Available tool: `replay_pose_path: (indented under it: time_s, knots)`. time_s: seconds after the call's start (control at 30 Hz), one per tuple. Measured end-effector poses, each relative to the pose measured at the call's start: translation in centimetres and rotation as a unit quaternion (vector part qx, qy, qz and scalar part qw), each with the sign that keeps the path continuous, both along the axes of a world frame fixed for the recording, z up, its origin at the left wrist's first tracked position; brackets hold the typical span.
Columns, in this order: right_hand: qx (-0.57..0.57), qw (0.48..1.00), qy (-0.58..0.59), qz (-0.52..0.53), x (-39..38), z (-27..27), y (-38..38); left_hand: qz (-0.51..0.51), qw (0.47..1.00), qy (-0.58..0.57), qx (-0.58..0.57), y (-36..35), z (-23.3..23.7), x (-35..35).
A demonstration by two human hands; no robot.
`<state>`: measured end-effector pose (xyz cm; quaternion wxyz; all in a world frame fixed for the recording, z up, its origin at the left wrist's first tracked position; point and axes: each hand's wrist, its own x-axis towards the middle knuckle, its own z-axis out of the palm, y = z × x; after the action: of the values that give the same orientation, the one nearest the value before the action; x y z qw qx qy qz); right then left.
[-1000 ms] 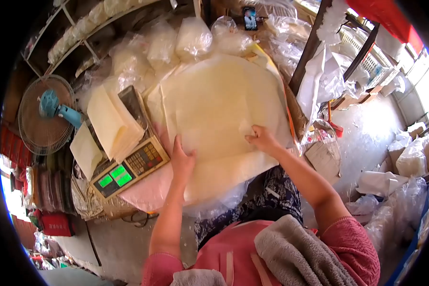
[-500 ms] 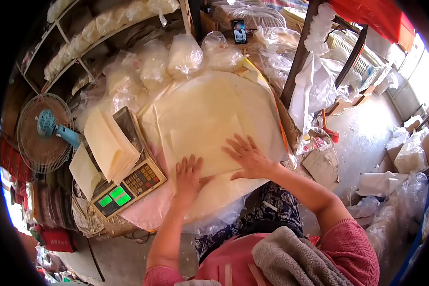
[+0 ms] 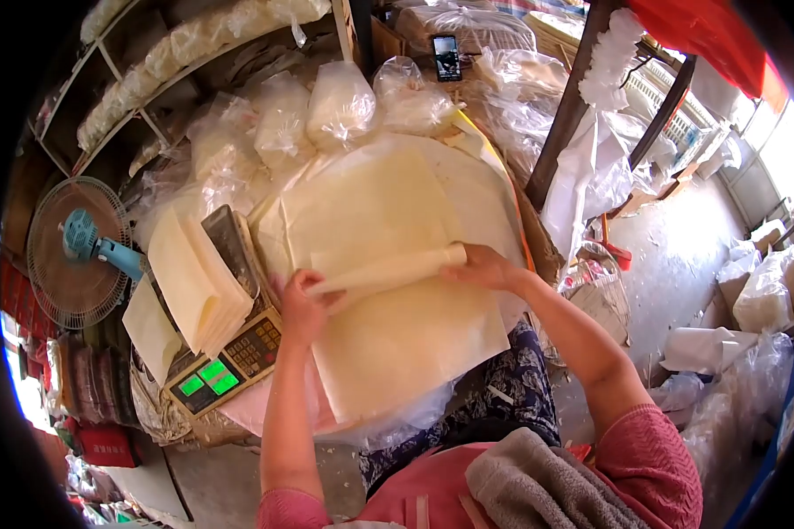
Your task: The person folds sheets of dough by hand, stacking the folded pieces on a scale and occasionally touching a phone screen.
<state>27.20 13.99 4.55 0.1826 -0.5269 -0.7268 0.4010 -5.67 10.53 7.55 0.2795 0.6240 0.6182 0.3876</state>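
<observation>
Several thin, pale-yellow sheets (image 3: 410, 339) lie spread on the covered table in front of me. My left hand (image 3: 303, 305) is closed on the left end of a lifted, curled sheet (image 3: 388, 271), and my right hand (image 3: 485, 267) pinches its right end. The curl runs across the stack between both hands. Left of my left hand stands a digital scale (image 3: 247, 351) with lit green displays. A folded bundle of similar sheets (image 3: 198, 282) rests on it.
Clear plastic bags (image 3: 340, 101) with pale contents line the table's back edge. A blue fan (image 3: 81, 236) stands on the left. At the back a phone (image 3: 446, 58) is propped up. On the right rises a dark post (image 3: 560, 132).
Both hands lay flat with fingers spread on the sheets. Now they have closed on a sheet edge and lifted it into a curl. The stack extends nearer to me.
</observation>
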Motion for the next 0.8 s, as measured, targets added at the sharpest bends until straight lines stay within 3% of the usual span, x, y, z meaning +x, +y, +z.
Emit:
replay_pose_path:
  time_s: [0.07,0.13,0.2,0.23,0.33,0.37,0.6,0.73,0.8]
  knots:
    - [-0.009,0.991,0.054,-0.123,-1.2,-1.4,1.8,0.074,0.996,-0.048,-0.014,2.9,-2.1,-0.2]
    - [0.065,0.984,-0.011,-0.163,-2.1,-1.4,3.3,0.124,0.983,-0.133,-0.011,5.2,-3.2,0.9]
    - [0.145,0.967,-0.091,-0.186,-3.0,-3.0,4.7,0.139,0.989,0.051,0.006,7.3,-5.7,1.3]
    - [0.134,0.966,-0.108,-0.195,-3.6,-3.0,4.7,0.144,0.979,0.145,0.011,7.5,-6.5,1.4]
    - [0.12,0.958,-0.144,-0.217,-4.4,-2.8,4.9,0.019,0.942,0.304,0.145,8.2,-7.7,1.9]
    - [0.123,0.957,-0.145,-0.218,-4.4,-3.0,4.9,-0.012,0.94,0.331,0.081,8.2,-8.1,2.9]
    - [0.137,0.954,-0.146,-0.224,-5.1,-2.7,4.7,0.016,0.926,0.376,-0.018,6.0,-8.4,6.6]
    - [0.139,0.954,-0.134,-0.228,-4.8,-3.4,5.1,-0.011,0.954,0.292,-0.058,7.1,-8.5,5.6]
    - [0.13,0.963,-0.084,-0.218,-3.7,-3.5,5.4,0.001,0.957,0.271,0.106,6.7,-8.2,3.2]
